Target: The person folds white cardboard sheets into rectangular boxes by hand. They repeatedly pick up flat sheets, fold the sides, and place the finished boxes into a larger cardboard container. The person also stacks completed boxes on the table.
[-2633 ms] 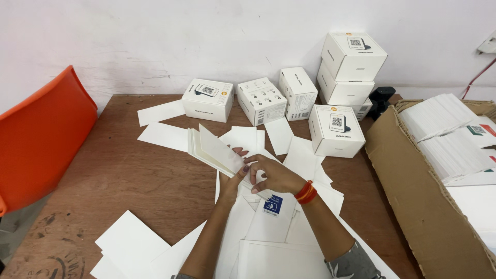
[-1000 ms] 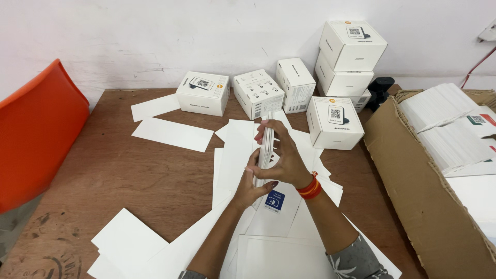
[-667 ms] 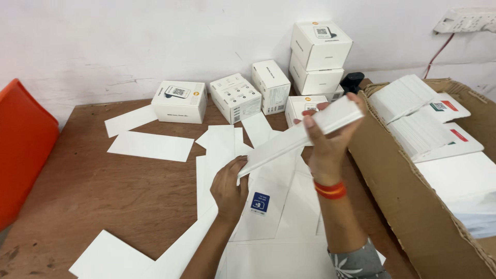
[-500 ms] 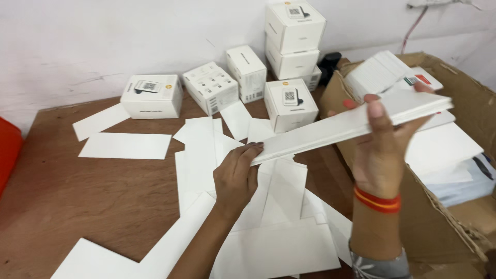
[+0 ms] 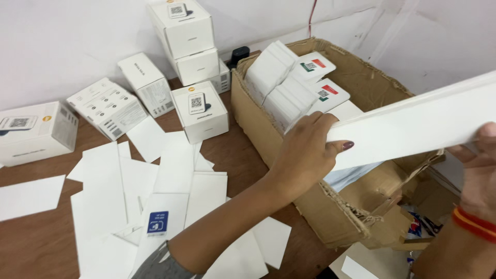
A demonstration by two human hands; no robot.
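White flat stack (image 5: 413, 124) of card sheets was held up in the air, over the brown cardboard box (image 5: 289, 155), tilted with its right end higher. Left hand (image 5: 305, 155) was closed on its lower left end, fingers curled over the top edge and thumb below. Right hand (image 5: 478, 170) was at the far right end, with a thumb showing on the front face; the rest of that hand ran off the edge of the view, so it could not be told how firmly it was closed, though it seemed to be holding the stack too. An orange band (image 5: 473, 222) sat on that wrist.

The stack looked light and fairly stiff, but smooth, so the sheets could slide apart if held loosely. Pinching both ends, as here, looked like the safe way to hold it.

Inside the box lay more white packs (image 5: 281, 88), some with red and green marks. Beside the box, on the brown bench (image 5: 36, 243), stood small white boxes (image 5: 199, 111), two of them piled up by the wall. Loose white sheets (image 5: 175, 181) were spread over the bench near the left arm, one with a blue square.
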